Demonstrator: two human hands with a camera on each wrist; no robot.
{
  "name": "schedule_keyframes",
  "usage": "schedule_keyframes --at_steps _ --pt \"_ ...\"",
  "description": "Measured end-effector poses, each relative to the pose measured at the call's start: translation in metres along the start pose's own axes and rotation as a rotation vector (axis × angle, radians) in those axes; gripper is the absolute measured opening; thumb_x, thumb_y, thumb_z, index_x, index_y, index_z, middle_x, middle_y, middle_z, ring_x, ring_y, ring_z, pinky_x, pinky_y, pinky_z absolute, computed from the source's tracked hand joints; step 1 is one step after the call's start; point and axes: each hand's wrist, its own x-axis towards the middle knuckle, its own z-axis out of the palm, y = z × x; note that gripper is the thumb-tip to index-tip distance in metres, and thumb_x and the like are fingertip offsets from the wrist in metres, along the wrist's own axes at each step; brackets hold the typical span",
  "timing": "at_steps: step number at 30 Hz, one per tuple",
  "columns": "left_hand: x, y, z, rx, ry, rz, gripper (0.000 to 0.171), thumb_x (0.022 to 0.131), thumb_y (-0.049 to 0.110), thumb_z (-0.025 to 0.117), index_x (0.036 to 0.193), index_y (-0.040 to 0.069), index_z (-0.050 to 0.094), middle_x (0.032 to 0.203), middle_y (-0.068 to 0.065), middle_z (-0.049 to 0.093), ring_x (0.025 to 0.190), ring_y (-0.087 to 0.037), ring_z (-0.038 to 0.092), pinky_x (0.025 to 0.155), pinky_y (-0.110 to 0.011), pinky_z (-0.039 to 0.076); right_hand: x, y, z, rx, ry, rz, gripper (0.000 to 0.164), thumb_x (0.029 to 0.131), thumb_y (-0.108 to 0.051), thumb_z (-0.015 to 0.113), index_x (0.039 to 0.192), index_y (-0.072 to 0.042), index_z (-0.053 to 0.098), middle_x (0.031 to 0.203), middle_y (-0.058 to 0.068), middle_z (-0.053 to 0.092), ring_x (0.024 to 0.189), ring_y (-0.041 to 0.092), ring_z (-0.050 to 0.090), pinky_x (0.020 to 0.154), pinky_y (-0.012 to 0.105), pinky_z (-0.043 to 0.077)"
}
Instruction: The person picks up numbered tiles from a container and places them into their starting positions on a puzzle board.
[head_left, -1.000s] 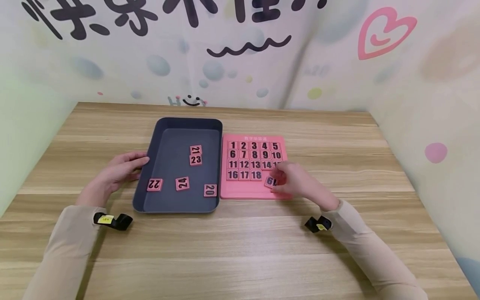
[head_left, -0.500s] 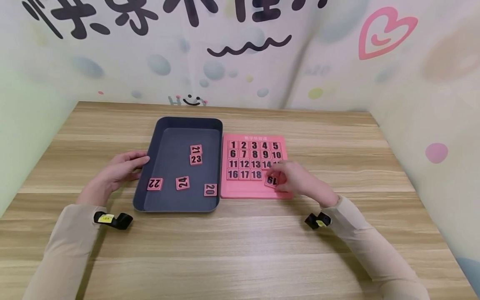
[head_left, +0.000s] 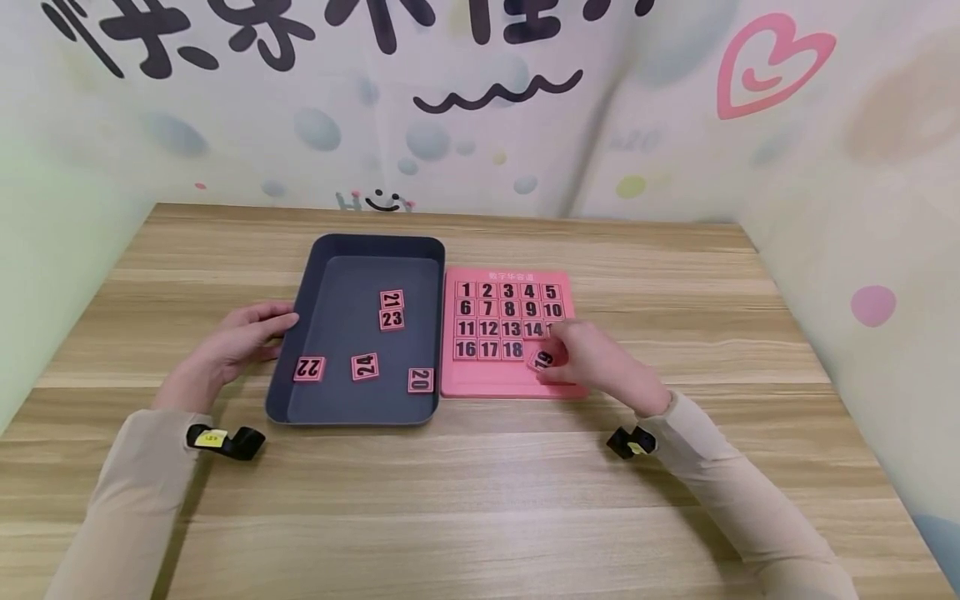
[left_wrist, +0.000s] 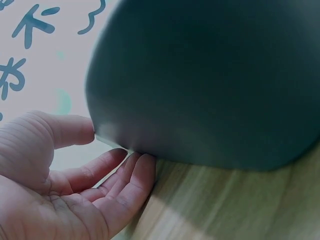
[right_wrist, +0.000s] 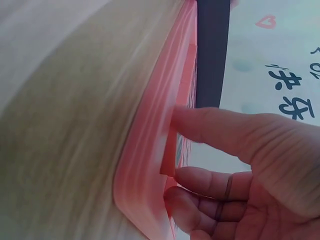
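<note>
On the pink number puzzle board [head_left: 480, 387], my right hand [head_left: 600, 367] pinches a loose tile marked 19 [head_left: 542, 360], which lies at a slant beside tile 18 [head_left: 512, 349]. In the right wrist view, the thumb and fingertips [right_wrist: 187, 175] close on the tile's edges low over the board. Tiles 1 to 18 stand in ordered rows; my fingers partly cover 15. My left hand [head_left: 236, 346] holds the dark grey tray [head_left: 360, 415] at its left side. The left wrist view shows the thumb [left_wrist: 75, 131] at the rim and the other fingers lower against the wall.
Inside the tray lie tiles 21 [head_left: 392, 299], 23 [head_left: 392, 319], 22 [head_left: 309, 369], 24 [head_left: 365, 367] and 20 [head_left: 421, 381], turned various ways. The tray's right wall stands against the board's left edge. A printed backdrop [head_left: 480, 150] rises behind the wooden table [head_left: 465, 500].
My right fingers have turned tile 19 from nearly upside down to a slanted, readable angle, staying over the same spot. The left hand and tray have not moved.
</note>
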Motion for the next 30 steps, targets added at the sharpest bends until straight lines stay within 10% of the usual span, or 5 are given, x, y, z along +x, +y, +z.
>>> schedule_keyframes --at_steps 13,30 --pt "-0.001 -0.001 0.000 -0.003 0.002 0.003 0.064 0.098 0.029 0.049 0.143 -0.008 0.024 0.099 0.015 0.051 0.086 0.004 0.053 0.076 -0.018 0.048 -0.001 0.010 -0.001 0.013 -0.031 -0.304 0.036 0.069 0.002 0.077 0.103 -0.002 0.067 0.095 0.007 0.062 0.077 0.017 0.053 0.069 0.029 0.047" --pt "0.000 -0.001 0.000 -0.006 -0.002 -0.004 0.064 0.098 0.030 0.049 0.143 -0.008 0.023 0.098 0.015 0.052 0.086 0.003 0.053 0.076 -0.018 0.048 0.007 0.003 0.011 0.131 0.121 -0.025 0.022 0.073 -0.001 0.077 0.088 0.002 0.061 0.078 0.009 0.062 0.070 0.018 0.059 0.062 0.026 0.051"
